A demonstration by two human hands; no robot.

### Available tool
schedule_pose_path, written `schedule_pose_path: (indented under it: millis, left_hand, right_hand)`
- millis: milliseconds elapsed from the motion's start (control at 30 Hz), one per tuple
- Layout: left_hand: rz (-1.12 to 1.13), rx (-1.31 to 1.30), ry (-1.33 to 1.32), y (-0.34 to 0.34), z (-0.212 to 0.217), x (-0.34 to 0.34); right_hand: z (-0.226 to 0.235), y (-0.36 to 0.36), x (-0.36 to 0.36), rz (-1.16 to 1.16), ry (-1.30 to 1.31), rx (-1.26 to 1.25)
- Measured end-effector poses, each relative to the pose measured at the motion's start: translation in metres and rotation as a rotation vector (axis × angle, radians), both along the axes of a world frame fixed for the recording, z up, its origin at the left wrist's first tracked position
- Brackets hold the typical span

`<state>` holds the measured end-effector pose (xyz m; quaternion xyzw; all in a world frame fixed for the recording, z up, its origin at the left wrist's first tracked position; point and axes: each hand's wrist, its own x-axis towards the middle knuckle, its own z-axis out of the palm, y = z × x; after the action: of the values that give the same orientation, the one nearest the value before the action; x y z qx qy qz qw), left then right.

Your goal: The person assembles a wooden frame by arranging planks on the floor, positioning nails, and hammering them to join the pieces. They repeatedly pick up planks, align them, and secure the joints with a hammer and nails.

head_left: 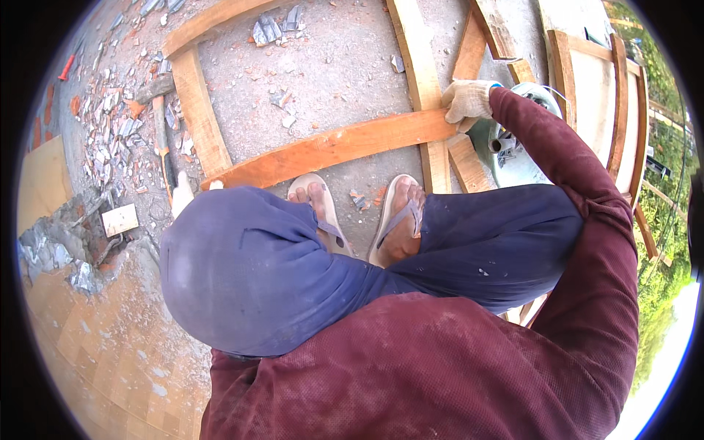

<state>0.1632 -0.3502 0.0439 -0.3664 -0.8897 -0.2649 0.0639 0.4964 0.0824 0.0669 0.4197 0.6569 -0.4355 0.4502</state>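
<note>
Plank (330, 150) of orange-brown wood is the main thing here, lying crosswise just past the toes of whoever's squatting in these flip-flops (380, 238). Its left end sits at the lower end of one lighter timber (199, 110), and toward the right it crosses another long timber (418, 73), with a third timber (220, 26) up top, so it all looks kinda like a rough frame on the dusty ground.

Right hand (469, 101), in a cream knit glove, has its fingers curled over the right end, so yeah, that one's got hold of it. Left hand (182, 194) is gloved too and is right by the other end, but the knee in blue pants (235, 264) hides most of it, so I can't tell if it's gripping.

Just right of the frame there's a pale tub (513, 172) with a metal tube (497, 145) showing in it. Over on the left, a hammer (159, 125) lies next to a big scatter of broken grey and orange rubble (125, 121), and nearer the brown tiles (110, 345) there's a little white square piece (119, 220).
</note>
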Motion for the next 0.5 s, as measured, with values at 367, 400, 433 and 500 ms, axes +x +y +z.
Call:
schedule_pose_path:
  millis: [367, 400, 433, 500]
  left_hand:
    - [-0.356, -0.442, -0.551, 0.124, -0.031, 0.056]
    - [-0.335, -0.489, -0.533, 0.125, -0.028, 0.057]
    - [-0.336, -0.535, -0.548, 0.133, -0.022, 0.057]
    - [-0.318, -0.574, -0.523, 0.134, -0.020, 0.057]
  right_hand:
    - [-0.014, 0.012, -0.016, 0.343, -0.050, 0.082]
    - [-0.023, 0.013, -0.011, 0.453, -0.038, 0.128]
    - [-0.032, 0.014, -0.008, 0.570, -0.011, 0.176]
    - [-0.032, 0.009, -0.020, 0.792, 0.021, 0.190]
